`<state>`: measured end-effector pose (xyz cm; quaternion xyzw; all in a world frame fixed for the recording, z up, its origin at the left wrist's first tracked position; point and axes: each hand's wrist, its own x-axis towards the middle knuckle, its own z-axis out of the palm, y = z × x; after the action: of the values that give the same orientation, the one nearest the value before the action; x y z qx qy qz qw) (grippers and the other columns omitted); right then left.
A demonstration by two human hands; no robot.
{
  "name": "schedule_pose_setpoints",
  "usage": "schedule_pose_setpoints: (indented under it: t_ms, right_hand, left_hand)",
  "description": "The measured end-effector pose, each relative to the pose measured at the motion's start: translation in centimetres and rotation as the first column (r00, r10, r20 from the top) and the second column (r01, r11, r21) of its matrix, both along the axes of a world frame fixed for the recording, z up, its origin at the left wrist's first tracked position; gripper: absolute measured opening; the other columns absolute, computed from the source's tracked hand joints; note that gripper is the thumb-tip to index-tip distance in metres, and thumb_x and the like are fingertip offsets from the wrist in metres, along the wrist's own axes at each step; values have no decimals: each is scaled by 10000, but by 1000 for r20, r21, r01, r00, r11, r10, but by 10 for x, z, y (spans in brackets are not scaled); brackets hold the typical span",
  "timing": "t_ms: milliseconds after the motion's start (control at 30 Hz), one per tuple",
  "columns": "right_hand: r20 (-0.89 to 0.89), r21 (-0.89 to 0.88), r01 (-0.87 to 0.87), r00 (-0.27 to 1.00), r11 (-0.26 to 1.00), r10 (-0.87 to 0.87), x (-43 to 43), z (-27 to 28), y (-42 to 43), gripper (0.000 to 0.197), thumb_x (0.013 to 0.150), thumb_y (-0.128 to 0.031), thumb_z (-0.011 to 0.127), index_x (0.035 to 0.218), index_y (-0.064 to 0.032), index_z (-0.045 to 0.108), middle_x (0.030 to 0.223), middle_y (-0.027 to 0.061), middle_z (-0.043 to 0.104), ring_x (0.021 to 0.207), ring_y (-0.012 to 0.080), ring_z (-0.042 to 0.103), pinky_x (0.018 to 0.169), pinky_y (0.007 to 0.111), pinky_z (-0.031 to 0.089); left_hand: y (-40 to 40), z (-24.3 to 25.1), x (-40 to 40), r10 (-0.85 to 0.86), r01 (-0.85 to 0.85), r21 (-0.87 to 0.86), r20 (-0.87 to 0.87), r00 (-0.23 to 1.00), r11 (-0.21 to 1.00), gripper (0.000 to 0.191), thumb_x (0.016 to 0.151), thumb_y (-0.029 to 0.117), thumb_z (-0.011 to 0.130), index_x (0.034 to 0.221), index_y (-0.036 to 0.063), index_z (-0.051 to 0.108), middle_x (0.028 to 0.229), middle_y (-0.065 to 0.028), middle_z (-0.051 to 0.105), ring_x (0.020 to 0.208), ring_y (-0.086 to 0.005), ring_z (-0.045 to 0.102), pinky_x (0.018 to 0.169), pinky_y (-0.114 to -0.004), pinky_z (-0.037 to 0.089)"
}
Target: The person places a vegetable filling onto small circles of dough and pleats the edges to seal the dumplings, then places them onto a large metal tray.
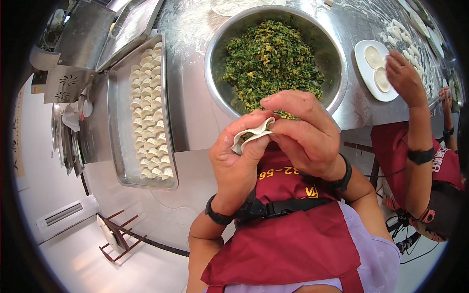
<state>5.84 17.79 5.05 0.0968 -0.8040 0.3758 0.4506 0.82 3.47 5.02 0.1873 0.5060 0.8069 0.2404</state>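
Note:
My left hand (236, 154) pinches a folded dumpling wrapper (259, 129) between thumb and fingers. My right hand (309, 130) grips the wrapper's other end with its fingertips. Green filling shows in the gap between the wrapper's two edges, which stand partly apart. Just beyond my hands is a large stainless steel bowl (213, 73), with my right hand over its near rim. Chopped green and yellow filling (273, 60) is heaped in it. Left of the bowl, a metal tray (122, 117) holds rows of pleated dumplings (147, 121) along its right side.
To the right, a co-worker's hand (406, 78) is beside a white plate (388, 96) bearing two round wrappers (373, 57). Small dough pieces (414, 55) lie on the floured steel table (187, 95). A second metal tray (133, 27) with flour stands at the far left.

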Motion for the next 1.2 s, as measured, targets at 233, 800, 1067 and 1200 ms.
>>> schedule_pose_setpoints:
  t_ms: [233, 800, 1067, 1200]
  right_hand:
    - [134, -409, -62, 983, 910, 127, 5, 6, -3, 221, 717, -14, 705, 925, 4, 633, 1115, 171, 577, 838, 221, 618, 701, 302, 504]
    - [89, -360, -70, 990, 930, 109, 2, 2, -6, 183, 682, 3, 713, 844, -10, 629, 1101, 157, 591, 916, 254, 593, 750, 313, 485]
    - [109, -227, -151, 978, 962, 180, 3, 0, 6, 184, 710, -6, 701, 879, -4, 627, 1124, 171, 576, 975, 265, 587, 797, 322, 488]
    - [94, -454, -111, 981, 884, 171, 0, 2, -5, 188, 713, 15, 686, 890, -7, 628, 1145, 168, 564, 989, 261, 582, 818, 322, 488]
  left_hand:
    - [2, 10, 1, -58, 54, 35, 119, 991, 998, 411, 839, -66, 577, 1230, -5, 465, 1167, -143, 567, 1051, -186, 565, 927, -308, 457]
    - [1, 5, 5, -43, 44, -104, 15, 999, 994, 397, 863, 1, 587, 1243, 3, 470, 1157, -93, 576, 1044, -133, 553, 905, -255, 446]
    - [0, 5, 4, -81, 62, -179, -101, 992, 982, 408, 870, -13, 565, 1263, 1, 458, 1144, -93, 588, 1041, -131, 559, 894, -248, 451]
    - [2, 9, 4, -112, 112, -66, 8, 994, 992, 416, 862, -33, 549, 1265, -2, 454, 1127, -87, 595, 1019, -132, 568, 890, -250, 457]
